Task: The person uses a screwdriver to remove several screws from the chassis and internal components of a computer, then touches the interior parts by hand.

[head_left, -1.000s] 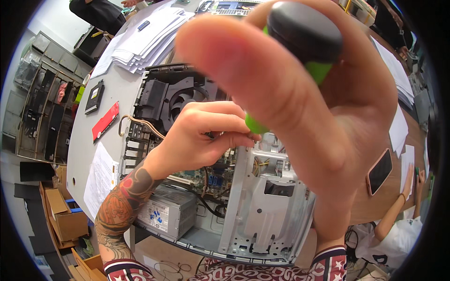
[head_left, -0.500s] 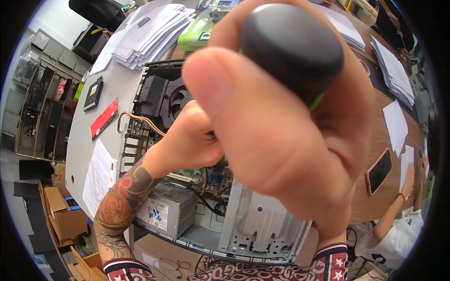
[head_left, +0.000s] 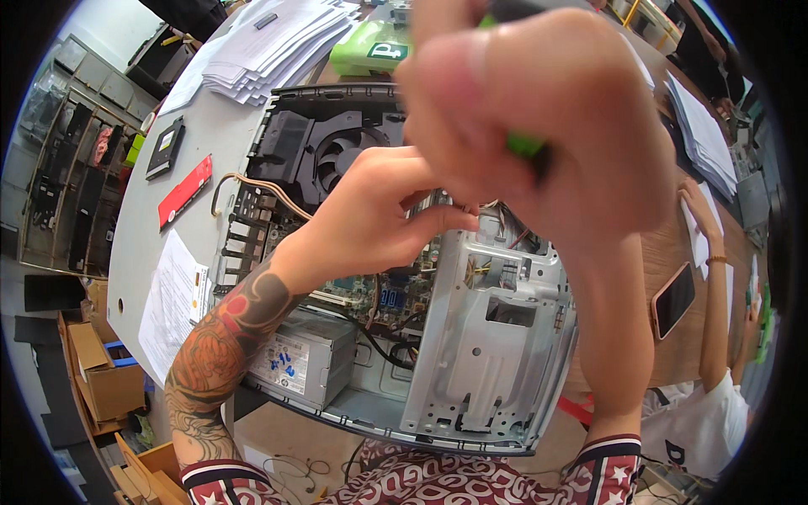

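An opened desktop computer case (head_left: 379,414) lies on the table in front of me. My right hand (head_left: 581,126), blurred and close to the camera, is wrapped round what looks like a screwdriver (head_left: 526,145) with a black and green handle; its tip is hidden. Below it, my left hand (head_left: 362,210) reaches over the circuit board (head_left: 391,295), thumb and fingers pinched beside the drive bracket (head_left: 505,353). What those fingertips hold is too small to make out. A black fan (head_left: 337,160) sits beyond my left hand, and the power supply (head_left: 307,362) lies nearer me.
Left of the case lie a red strip (head_left: 185,192), a black drive (head_left: 166,149) and a sheet (head_left: 172,307). Paper stacks (head_left: 278,55) and a green box (head_left: 370,49) stand behind. At right are a phone (head_left: 673,300) and another person's arm (head_left: 715,278).
My right hand has tilted, its wrist rising, and the handle's black end has moved up. My left hand has shifted right toward the drive bracket. The other person's hand has moved farther up the table.
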{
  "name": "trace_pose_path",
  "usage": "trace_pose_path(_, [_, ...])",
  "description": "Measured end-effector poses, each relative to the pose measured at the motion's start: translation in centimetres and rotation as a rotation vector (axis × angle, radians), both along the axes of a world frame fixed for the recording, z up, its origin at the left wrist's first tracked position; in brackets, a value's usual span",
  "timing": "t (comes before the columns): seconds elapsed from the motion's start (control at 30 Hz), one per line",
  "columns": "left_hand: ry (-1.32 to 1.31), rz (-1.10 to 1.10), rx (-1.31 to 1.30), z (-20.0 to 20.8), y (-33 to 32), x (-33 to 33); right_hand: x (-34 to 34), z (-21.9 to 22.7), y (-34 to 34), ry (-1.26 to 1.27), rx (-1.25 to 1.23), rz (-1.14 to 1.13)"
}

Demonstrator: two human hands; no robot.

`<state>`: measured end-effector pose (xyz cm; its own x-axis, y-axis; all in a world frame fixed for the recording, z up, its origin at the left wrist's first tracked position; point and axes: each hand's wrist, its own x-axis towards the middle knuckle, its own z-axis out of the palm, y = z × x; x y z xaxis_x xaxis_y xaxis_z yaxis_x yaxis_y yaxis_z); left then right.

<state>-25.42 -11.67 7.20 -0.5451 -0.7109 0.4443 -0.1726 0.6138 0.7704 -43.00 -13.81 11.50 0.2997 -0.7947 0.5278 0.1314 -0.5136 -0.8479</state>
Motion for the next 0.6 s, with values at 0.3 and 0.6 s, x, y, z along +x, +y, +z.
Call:
trace_pose_path(0.3, [-0.056,-0.072,-0.049,0.9,-0.5,-0.7,-0.9,0.4,1.2,-0.122,0.007,-0.028])
trace_pose_path(0.6, [0.041,-0.119,-0.068,-0.9,-0.9,-0.1,0.3,-0.6,2.1,-0.068,0.065,0.049])
